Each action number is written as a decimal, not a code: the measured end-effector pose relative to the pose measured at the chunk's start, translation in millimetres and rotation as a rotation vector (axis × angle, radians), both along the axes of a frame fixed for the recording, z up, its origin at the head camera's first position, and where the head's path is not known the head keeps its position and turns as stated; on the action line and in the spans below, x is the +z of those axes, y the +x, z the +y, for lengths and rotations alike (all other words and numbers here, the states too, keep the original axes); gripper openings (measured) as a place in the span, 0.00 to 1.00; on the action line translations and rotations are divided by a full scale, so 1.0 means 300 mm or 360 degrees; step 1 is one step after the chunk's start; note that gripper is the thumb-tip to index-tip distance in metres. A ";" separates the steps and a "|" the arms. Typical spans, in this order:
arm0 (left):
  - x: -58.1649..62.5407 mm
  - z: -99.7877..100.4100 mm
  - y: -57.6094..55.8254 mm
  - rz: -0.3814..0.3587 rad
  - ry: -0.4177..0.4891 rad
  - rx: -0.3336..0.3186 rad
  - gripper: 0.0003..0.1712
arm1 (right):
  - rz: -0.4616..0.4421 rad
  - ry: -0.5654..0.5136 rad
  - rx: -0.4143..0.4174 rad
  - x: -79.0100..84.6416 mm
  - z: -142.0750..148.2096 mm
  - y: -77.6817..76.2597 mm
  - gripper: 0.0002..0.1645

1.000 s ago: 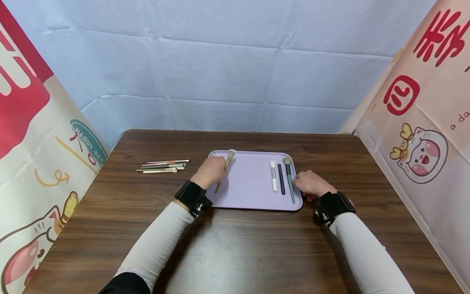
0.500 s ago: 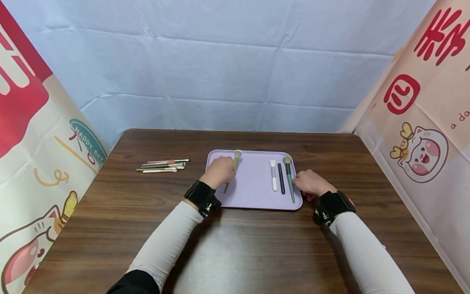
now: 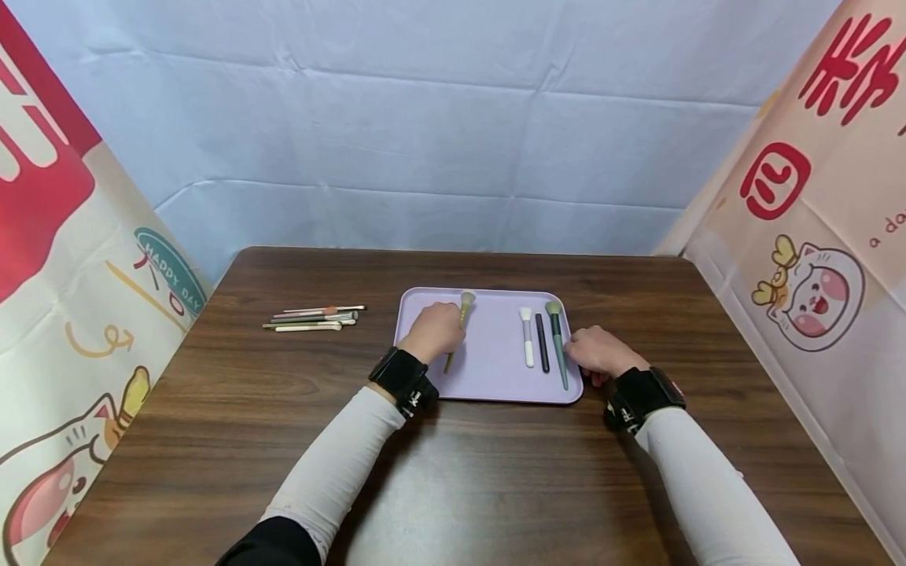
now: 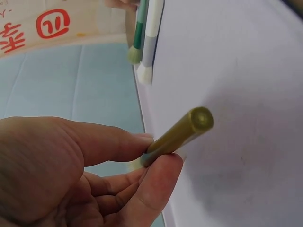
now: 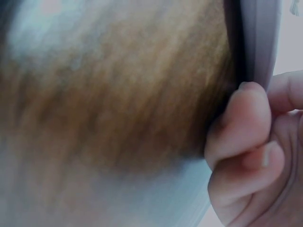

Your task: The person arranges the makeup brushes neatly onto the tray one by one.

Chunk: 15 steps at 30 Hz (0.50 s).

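My left hand pinches a makeup brush between thumb and fingers over the left half of a lilac tray. In the left wrist view the end of its olive-gold handle points toward the camera, apart from the tray surface. At the tray's right edge, my right hand grips the rim, fingers curled under it in the right wrist view. Along the tray's right side lie a white-and-grey brush, a slim black stick and a green-handled brush.
A small pile of brushes lies on the brown wooden table, left of the tray. A pale blue cloth hangs behind the table, with printed cloths at both sides.
My left hand has moved right across the tray, carrying the makeup brush from near the left edge toward the middle. The right hand and the tray have barely moved.
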<state>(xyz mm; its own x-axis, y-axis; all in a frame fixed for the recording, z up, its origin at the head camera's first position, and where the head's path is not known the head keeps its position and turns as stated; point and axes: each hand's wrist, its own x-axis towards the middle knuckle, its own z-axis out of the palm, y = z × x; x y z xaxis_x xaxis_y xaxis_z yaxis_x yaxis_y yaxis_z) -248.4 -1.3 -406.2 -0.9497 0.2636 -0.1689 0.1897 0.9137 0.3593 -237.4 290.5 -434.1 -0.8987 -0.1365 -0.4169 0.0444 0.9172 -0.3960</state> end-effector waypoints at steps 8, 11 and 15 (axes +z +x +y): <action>-0.011 0.034 0.005 0.0003 0.0001 -0.0008 0.06 | -0.0004 0.0007 0.0006 0.000 0.000 -0.003 0.20; -0.008 0.051 0.006 0.0008 0.0010 -0.0015 0.07 | -0.0003 0.0015 0.0019 -0.005 0.004 -0.006 0.20; -0.007 0.074 0.007 0.0002 0.0019 -0.0013 0.10 | -0.0005 0.0006 0.0030 -0.011 0.007 -0.008 0.20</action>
